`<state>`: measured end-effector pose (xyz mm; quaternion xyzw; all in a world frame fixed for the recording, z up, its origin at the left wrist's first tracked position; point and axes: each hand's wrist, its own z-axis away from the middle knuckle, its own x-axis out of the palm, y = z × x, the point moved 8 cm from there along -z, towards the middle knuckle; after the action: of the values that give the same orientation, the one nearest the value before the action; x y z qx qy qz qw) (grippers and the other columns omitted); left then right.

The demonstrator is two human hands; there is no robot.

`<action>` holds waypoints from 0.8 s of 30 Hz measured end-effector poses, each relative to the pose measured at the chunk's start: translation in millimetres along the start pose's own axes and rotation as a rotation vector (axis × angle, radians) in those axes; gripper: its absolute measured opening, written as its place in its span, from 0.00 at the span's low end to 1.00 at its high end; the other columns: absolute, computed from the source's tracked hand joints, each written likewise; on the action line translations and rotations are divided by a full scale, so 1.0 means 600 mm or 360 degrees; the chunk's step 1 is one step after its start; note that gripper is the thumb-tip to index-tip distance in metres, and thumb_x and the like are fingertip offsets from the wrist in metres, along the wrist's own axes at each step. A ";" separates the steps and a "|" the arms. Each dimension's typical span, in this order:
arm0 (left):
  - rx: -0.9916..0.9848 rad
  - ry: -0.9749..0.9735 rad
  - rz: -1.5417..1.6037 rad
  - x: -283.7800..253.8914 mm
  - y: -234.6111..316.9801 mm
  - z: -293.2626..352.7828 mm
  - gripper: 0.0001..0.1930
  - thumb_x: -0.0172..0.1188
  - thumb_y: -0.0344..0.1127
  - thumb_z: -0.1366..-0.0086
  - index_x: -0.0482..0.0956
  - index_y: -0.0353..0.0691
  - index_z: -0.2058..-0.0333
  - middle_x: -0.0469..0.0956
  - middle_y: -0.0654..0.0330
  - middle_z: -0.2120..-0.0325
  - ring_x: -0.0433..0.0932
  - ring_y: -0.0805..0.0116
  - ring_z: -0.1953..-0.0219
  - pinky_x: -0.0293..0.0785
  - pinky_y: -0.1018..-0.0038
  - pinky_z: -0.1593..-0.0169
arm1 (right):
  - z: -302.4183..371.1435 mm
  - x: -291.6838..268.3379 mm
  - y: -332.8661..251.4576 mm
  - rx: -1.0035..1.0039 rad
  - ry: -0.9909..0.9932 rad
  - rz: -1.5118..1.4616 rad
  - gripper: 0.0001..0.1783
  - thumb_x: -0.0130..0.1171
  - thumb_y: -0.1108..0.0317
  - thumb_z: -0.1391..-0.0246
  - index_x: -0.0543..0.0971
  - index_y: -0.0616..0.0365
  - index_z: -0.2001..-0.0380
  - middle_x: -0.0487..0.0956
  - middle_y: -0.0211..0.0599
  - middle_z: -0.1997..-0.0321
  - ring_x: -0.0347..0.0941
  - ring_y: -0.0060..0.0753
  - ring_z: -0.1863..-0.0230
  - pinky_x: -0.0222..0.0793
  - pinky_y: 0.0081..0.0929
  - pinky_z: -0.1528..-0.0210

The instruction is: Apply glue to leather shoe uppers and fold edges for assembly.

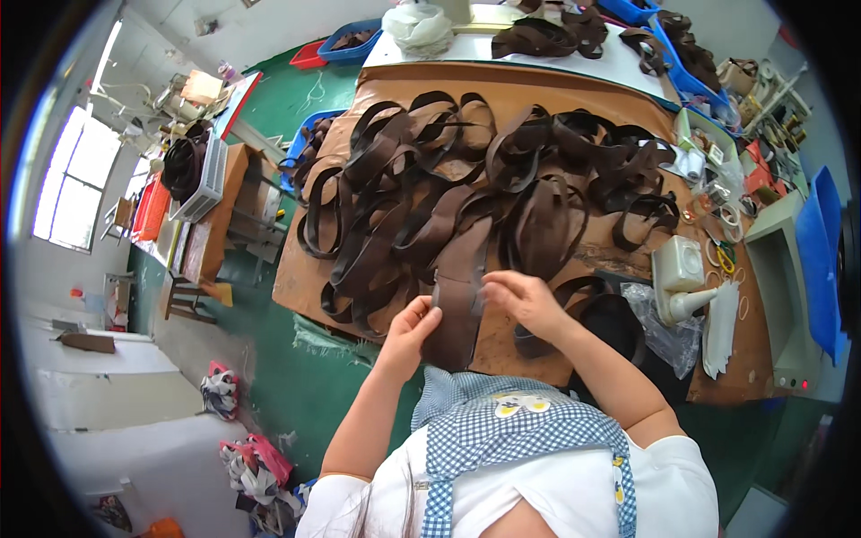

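A wide dark-brown strip (459,309), leather-like or fabric, hangs over the near table edge toward my apron. A crosswise seam or fold runs over it. My left hand (413,330) pinches its left edge, thumb on top. At its right edge is my right hand (520,300), with thumb and fingers drawn together; whether they grip the edge or something small there, such as a thread, cannot be made out. Beyond both hands lies a heap of similar brown strips (439,220), looped and folded over one another.
The brown-covered table (596,251) carries the heap. Toward its right lie a white cone-shaped spool (691,303), a clear plastic bag (662,327), scissors (723,256) and a small white box (679,264). A white table (619,58) with more strips and blue baskets (686,81) stands beyond.
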<state>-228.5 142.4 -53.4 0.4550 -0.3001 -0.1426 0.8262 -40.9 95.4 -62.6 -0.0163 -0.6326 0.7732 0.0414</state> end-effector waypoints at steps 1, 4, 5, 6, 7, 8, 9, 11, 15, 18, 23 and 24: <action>0.0031 -0.0076 -0.0083 0.019 0.000 0.002 0.10 0.53 0.33 0.28 0.74 0.36 0.52 0.78 0.66 0.58 0.75 0.80 0.55 0.71 0.80 0.49 | 0.011 0.022 -0.012 0.0234 -0.0085 -0.0381 0.20 0.58 0.63 0.35 0.74 0.66 0.46 0.80 0.33 0.52 0.78 0.23 0.56 0.73 0.24 0.50; -0.0229 -0.0326 -0.0082 0.054 -0.032 0.008 0.15 0.55 0.34 0.29 0.72 0.37 0.46 0.77 0.66 0.56 0.76 0.78 0.53 0.72 0.78 0.48 | 0.021 0.022 -0.004 0.0250 -0.0022 -0.0740 0.18 0.59 0.65 0.36 0.77 0.63 0.48 0.81 0.32 0.54 0.78 0.22 0.57 0.73 0.24 0.50; -0.0436 -0.0369 0.0149 0.072 -0.040 0.016 0.17 0.57 0.35 0.29 0.71 0.38 0.45 0.77 0.66 0.55 0.76 0.77 0.52 0.72 0.78 0.47 | 0.027 0.015 -0.016 0.0155 -0.0056 -0.0713 0.15 0.59 0.67 0.38 0.78 0.63 0.50 0.82 0.32 0.56 0.78 0.22 0.57 0.73 0.24 0.50; -0.0581 -0.0491 0.0311 0.083 -0.049 0.020 0.21 0.59 0.37 0.31 0.69 0.37 0.43 0.77 0.64 0.52 0.77 0.75 0.49 0.73 0.75 0.45 | 0.033 0.008 -0.029 0.0061 -0.0091 -0.0685 0.13 0.60 0.69 0.39 0.80 0.62 0.53 0.83 0.31 0.57 0.78 0.22 0.57 0.73 0.24 0.50; -0.0580 -0.0510 0.0300 0.080 -0.053 0.022 0.21 0.59 0.37 0.31 0.69 0.37 0.43 0.77 0.64 0.52 0.77 0.75 0.49 0.73 0.75 0.45 | 0.042 0.003 -0.037 0.0048 -0.0073 -0.0681 0.13 0.60 0.69 0.39 0.80 0.62 0.53 0.83 0.31 0.57 0.78 0.22 0.57 0.73 0.24 0.50; -0.0621 -0.0690 0.0355 0.087 -0.059 0.026 0.22 0.60 0.37 0.32 0.69 0.37 0.43 0.77 0.63 0.51 0.77 0.74 0.49 0.73 0.73 0.44 | 0.052 0.005 -0.049 0.0022 -0.0138 -0.0709 0.11 0.60 0.72 0.40 0.81 0.62 0.55 0.83 0.31 0.58 0.78 0.22 0.57 0.73 0.24 0.50; -0.0664 -0.0868 0.0410 0.097 -0.061 0.032 0.23 0.61 0.37 0.32 0.69 0.36 0.43 0.77 0.61 0.51 0.77 0.73 0.49 0.73 0.72 0.44 | 0.059 0.007 -0.057 -0.0002 -0.0203 -0.0738 0.10 0.60 0.74 0.41 0.82 0.62 0.57 0.83 0.32 0.58 0.78 0.22 0.57 0.73 0.24 0.50; -0.0649 -0.0884 0.0400 0.107 -0.060 0.027 0.22 0.63 0.37 0.34 0.70 0.36 0.44 0.78 0.60 0.52 0.78 0.72 0.51 0.73 0.72 0.45 | 0.068 -0.006 -0.050 -0.0011 -0.0213 -0.0732 0.10 0.60 0.77 0.41 0.83 0.62 0.57 0.84 0.32 0.57 0.78 0.23 0.56 0.72 0.24 0.49; -0.0604 -0.0822 0.0354 0.103 -0.054 0.014 0.14 0.64 0.35 0.35 0.73 0.38 0.55 0.78 0.64 0.60 0.78 0.75 0.59 0.75 0.76 0.52 | 0.079 -0.017 -0.067 -0.0043 -0.0143 -0.0750 0.10 0.59 0.77 0.41 0.82 0.61 0.56 0.83 0.30 0.57 0.78 0.22 0.54 0.71 0.23 0.48; -0.0270 -0.0567 -0.0054 0.089 -0.039 -0.012 0.11 0.65 0.34 0.35 0.72 0.39 0.60 0.77 0.66 0.65 0.76 0.78 0.64 0.74 0.80 0.57 | 0.072 -0.016 -0.063 -0.0055 -0.0104 -0.0724 0.09 0.58 0.76 0.39 0.82 0.60 0.56 0.83 0.29 0.57 0.77 0.20 0.54 0.71 0.22 0.48; 0.0536 0.0080 -0.1126 0.094 0.048 -0.030 0.08 0.63 0.28 0.36 0.71 0.37 0.63 0.73 0.69 0.71 0.71 0.83 0.68 0.71 0.82 0.63 | 0.048 -0.037 -0.059 -0.0216 0.0305 -0.0509 0.08 0.57 0.74 0.37 0.82 0.59 0.56 0.82 0.26 0.58 0.76 0.18 0.55 0.70 0.19 0.50; 0.0586 0.0197 -0.1034 0.096 0.059 -0.029 0.08 0.63 0.28 0.37 0.74 0.33 0.63 0.73 0.68 0.72 0.71 0.84 0.68 0.70 0.83 0.65 | 0.049 -0.039 -0.072 -0.0381 0.0377 -0.0543 0.08 0.57 0.74 0.37 0.82 0.59 0.57 0.82 0.25 0.58 0.75 0.18 0.55 0.70 0.19 0.50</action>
<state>-174.2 143.9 -9.7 0.6751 -0.1101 -0.3131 0.6589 -18.3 73.0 -14.9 -0.0044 -0.7040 0.6673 0.2431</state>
